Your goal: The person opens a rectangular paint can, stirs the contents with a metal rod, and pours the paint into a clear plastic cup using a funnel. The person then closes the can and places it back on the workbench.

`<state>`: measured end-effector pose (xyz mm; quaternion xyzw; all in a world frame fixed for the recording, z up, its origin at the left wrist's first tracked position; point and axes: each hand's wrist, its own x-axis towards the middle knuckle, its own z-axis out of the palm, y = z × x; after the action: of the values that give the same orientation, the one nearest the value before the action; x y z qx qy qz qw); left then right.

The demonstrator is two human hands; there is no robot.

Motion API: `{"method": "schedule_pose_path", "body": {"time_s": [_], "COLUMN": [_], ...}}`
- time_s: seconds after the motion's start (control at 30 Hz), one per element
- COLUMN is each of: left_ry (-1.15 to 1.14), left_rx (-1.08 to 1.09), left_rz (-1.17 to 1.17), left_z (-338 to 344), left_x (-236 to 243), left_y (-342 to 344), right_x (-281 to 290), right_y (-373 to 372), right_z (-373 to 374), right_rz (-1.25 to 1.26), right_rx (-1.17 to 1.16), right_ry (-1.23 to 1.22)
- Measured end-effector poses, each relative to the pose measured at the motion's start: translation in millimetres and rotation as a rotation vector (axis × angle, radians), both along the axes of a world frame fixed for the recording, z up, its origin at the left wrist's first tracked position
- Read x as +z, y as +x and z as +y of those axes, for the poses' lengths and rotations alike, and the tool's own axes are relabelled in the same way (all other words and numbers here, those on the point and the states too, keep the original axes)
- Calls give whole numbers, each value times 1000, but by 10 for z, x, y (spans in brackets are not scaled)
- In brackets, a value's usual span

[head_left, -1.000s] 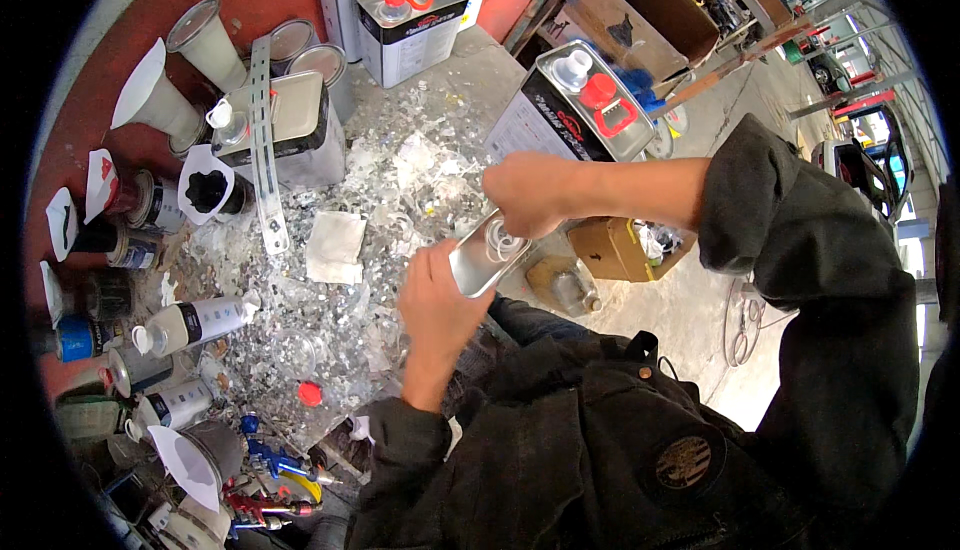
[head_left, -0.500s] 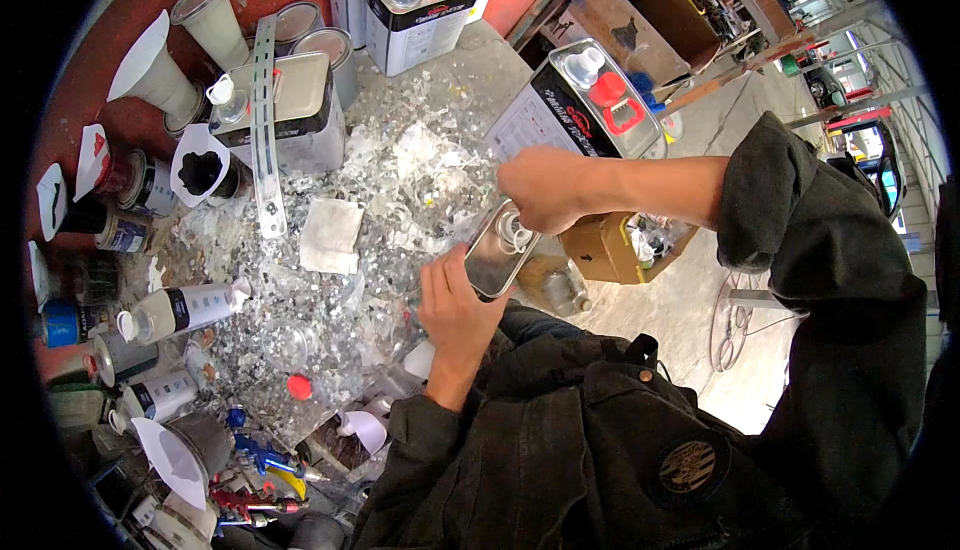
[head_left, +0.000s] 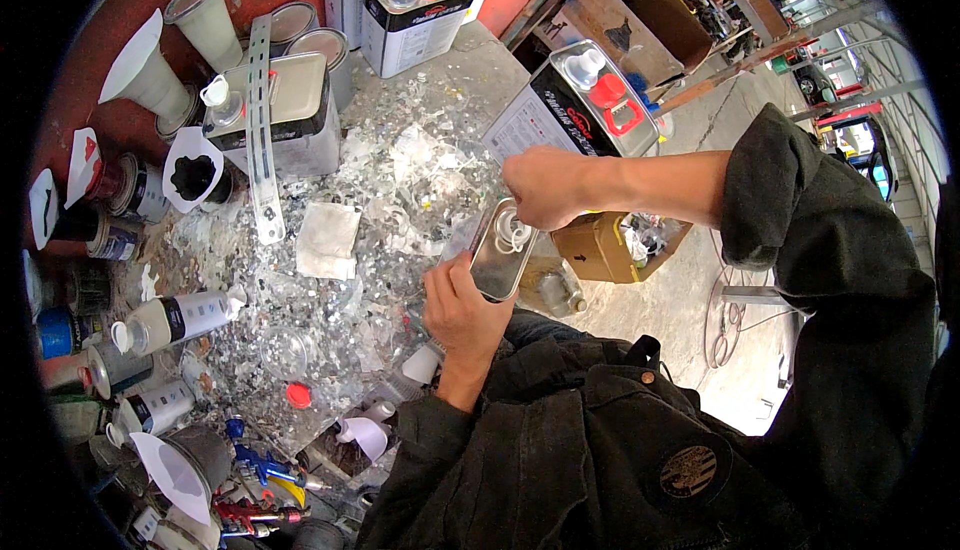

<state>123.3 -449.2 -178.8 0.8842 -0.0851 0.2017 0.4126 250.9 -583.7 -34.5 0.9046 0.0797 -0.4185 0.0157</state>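
Observation:
My left hand (head_left: 465,302) is wrapped round the near side of a small metal can (head_left: 492,272), whose silver top faces up. A white plastic spout with a pull ring (head_left: 514,235) sits in that top. Right at the can's far end, my right hand (head_left: 548,188) is closed with its knuckles up; whatever its fingers hold is hidden beneath it. Just beyond the right hand stands a larger rectangular can (head_left: 568,100) with a red cap and red handle. A folded white cloth (head_left: 328,240) lies on the paint-spattered bench (head_left: 385,210) to the left.
A perforated metal strip (head_left: 262,140) lies across a rectangular can (head_left: 318,135) at far left. Bottles, cups and spray guns (head_left: 262,465) crowd the left edge. A loose red cap (head_left: 299,395) is on the bench. Below the bench edge are a cardboard box (head_left: 590,250) and a jar (head_left: 560,290).
The view has shifted slightly. Both hands keep about the same place at the can, with only a small move of the left hand; the right stays closed by the spout.

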Motion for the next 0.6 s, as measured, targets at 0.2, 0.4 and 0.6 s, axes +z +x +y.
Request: {"method": "schedule_pose_path", "body": {"time_s": [0.2,0.4,0.6], "left_ry": [-16,-85,-215], "left_rx": [39,-30,-742], "left_rz": [-31,-1,297], "left_z": [-91,-125,352], "left_x": [-25,-38,126], "left_y": [-43,-47,495], "right_x": [-72,110,152], "right_y": [-39,-122,-90], "right_z": [-47,-80,-39], "right_rz": [-13,-168,-162], "right_rx": [-63,95,414], "right_ry": [-8,92,6]}}
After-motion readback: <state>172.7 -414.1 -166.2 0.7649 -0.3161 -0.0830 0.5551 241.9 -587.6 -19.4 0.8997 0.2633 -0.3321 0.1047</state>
